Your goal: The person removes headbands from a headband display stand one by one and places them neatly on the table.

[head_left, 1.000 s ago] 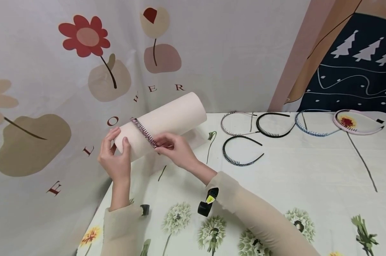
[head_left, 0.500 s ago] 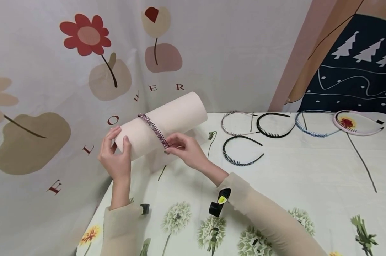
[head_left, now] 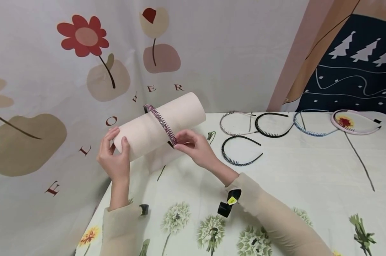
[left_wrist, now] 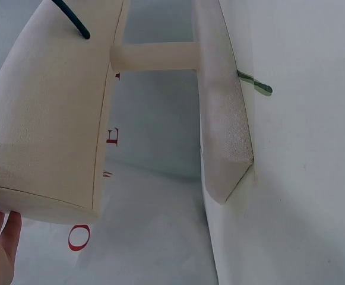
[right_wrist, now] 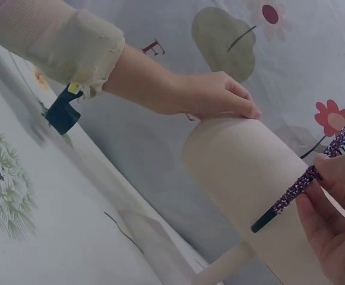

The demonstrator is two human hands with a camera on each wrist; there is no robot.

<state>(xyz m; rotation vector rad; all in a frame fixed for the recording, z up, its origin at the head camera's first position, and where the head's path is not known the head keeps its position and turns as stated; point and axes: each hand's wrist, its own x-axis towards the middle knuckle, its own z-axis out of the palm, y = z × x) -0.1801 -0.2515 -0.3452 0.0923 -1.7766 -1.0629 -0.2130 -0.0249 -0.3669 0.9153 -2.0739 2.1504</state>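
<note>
A pale padded headband stand (head_left: 132, 142) lies across the head view, its roll tilted up to the right. In the left wrist view the roll joins a base (left_wrist: 222, 119) by a short post (left_wrist: 154, 56). My left hand (head_left: 115, 161) holds the roll's left end, thumb in front. Over the roll's middle arches a glittery purple toothed headband (head_left: 162, 123), its top standing a little off the surface. My right hand (head_left: 197, 147) pinches its near arm close to the dark tip. The right wrist view shows the headband's glitter (right_wrist: 294, 193) and bare dark end; its far arm is hidden.
Several headbands lie on the table to the right, among them a black one (head_left: 269, 135), a blue one (head_left: 311, 133), a pink one (head_left: 356, 132) and a dark glittery one (head_left: 236, 163). A printed cloth wall (head_left: 228, 53) rises behind the flowered tablecloth (head_left: 308, 170).
My right hand has slid the purple headband rightward along the roll, from near its left end to about its middle. The headband's top has risen off the roll. My left hand stays at the end.
</note>
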